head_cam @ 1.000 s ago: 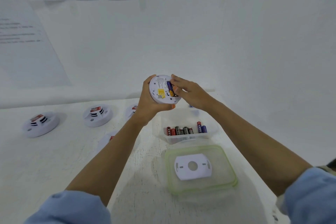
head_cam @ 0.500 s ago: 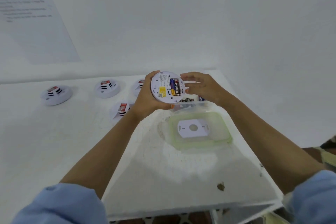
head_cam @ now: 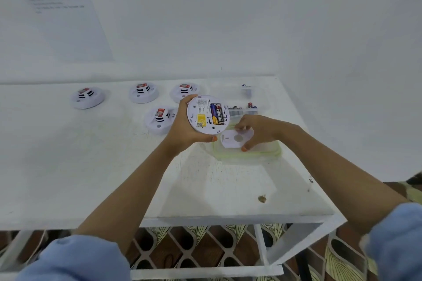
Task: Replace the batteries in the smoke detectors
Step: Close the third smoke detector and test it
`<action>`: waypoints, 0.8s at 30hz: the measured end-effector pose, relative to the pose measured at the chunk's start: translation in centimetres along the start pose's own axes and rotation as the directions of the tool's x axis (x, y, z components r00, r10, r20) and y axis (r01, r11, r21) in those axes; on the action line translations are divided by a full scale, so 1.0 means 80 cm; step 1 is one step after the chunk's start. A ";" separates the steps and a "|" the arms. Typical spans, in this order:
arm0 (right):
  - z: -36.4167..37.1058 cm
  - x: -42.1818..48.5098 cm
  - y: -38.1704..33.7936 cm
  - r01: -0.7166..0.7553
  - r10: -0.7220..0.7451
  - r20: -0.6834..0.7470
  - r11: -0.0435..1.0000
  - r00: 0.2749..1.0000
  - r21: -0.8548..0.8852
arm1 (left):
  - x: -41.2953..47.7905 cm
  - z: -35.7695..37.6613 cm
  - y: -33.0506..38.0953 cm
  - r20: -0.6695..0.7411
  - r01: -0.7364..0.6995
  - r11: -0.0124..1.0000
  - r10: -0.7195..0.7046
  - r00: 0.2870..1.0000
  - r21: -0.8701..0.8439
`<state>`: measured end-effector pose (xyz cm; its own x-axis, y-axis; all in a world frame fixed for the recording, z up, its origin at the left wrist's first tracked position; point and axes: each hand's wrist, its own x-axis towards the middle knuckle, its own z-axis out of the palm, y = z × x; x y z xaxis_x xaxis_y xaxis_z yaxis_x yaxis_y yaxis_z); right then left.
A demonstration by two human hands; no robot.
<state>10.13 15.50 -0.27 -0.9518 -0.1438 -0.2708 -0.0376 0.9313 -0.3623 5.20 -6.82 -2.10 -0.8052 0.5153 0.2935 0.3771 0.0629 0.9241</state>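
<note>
My left hand grips a round white smoke detector above the table, its back facing me. Two batteries sit in its open compartment beside a yellow label. My right hand pinches the white back cover plate, thumb below and fingers on its far edge; the plate lies on a green-rimmed clear lid. Behind it, a clear container holds several loose batteries.
Several other white smoke detectors stand on the white table to the left. A small clear box sits at the back right. The table's front edge and right corner are close; patterned floor shows below.
My right hand has left the detector's battery compartment and dropped down onto the cover plate on the lid. The view has tilted downward; my left hand keeps holding the detector.
</note>
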 end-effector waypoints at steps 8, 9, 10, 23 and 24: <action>-0.020 -0.009 -0.005 -0.017 0.014 -0.084 0.999 0.996 -0.032 | 0.001 -0.004 0.000 -0.006 0.003 1.000 -0.003 1.000 0.015; -0.030 -0.016 -0.003 -0.023 0.021 -0.132 1.000 0.991 -0.016 | 0.004 -0.005 0.000 -0.005 0.002 1.000 -0.002 1.000 0.012; -0.042 -0.024 0.000 -0.025 0.027 -0.194 1.000 0.981 0.014 | 0.007 -0.007 0.000 -0.005 0.001 1.000 0.000 1.000 0.006; -0.095 0.052 -0.074 0.305 -0.260 -0.418 0.951 0.870 0.044 | 0.097 -0.024 0.003 0.055 -0.078 0.996 0.080 0.995 -0.042; -0.098 0.059 -0.074 0.299 -0.262 -0.417 0.954 0.870 0.025 | 0.103 -0.027 0.000 0.065 -0.073 0.995 0.077 0.995 -0.063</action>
<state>3.51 11.94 7.56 -0.9454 -0.2298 0.2309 -0.3130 0.8372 -0.4485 -2.44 -4.42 0.82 -0.7421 0.5731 0.3476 0.4058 -0.0286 0.9135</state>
